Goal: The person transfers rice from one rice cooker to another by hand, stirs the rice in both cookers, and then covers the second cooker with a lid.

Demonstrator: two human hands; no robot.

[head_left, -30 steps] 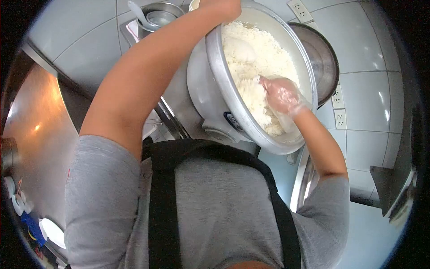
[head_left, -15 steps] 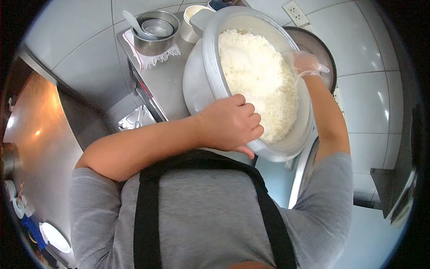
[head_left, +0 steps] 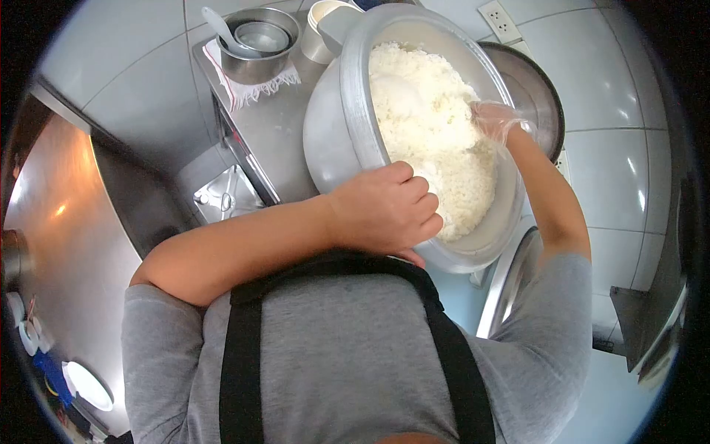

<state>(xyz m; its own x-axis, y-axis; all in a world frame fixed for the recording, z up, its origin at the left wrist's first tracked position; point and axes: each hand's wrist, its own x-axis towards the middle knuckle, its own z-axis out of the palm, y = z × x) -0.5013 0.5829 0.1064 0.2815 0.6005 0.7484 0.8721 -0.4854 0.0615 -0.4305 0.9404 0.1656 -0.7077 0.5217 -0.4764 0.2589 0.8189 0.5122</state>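
Note:
A large silver-grey cooking pot (head_left: 325, 133) is tilted toward me, filled with white cooked rice (head_left: 425, 103). My left hand (head_left: 388, 207) is bare and closed around the pot's near rim, fingers curled over the edge. On the far right side of the opening, my right hand (head_left: 497, 120) wears a clear plastic glove and touches the rice. Its fingertips are hidden in the grains, so their grip does not show. Behind the pot stands a round dark lid or tray (head_left: 540, 96), partly covered by my right hand and the pot.
A steel pot (head_left: 259, 70) holding a smaller bowl and a white spoon sits on a fringed cloth (head_left: 259, 92) on the steel table (head_left: 274, 140). White containers (head_left: 322, 37) stand beside it. A steel counter (head_left: 66, 244) runs along my left, with a white plate (head_left: 90, 386).
My right hand has moved down and inward from the pot's rim into the rice. The rice surface beside it now looks disturbed. My left hand keeps its hold on the rim.

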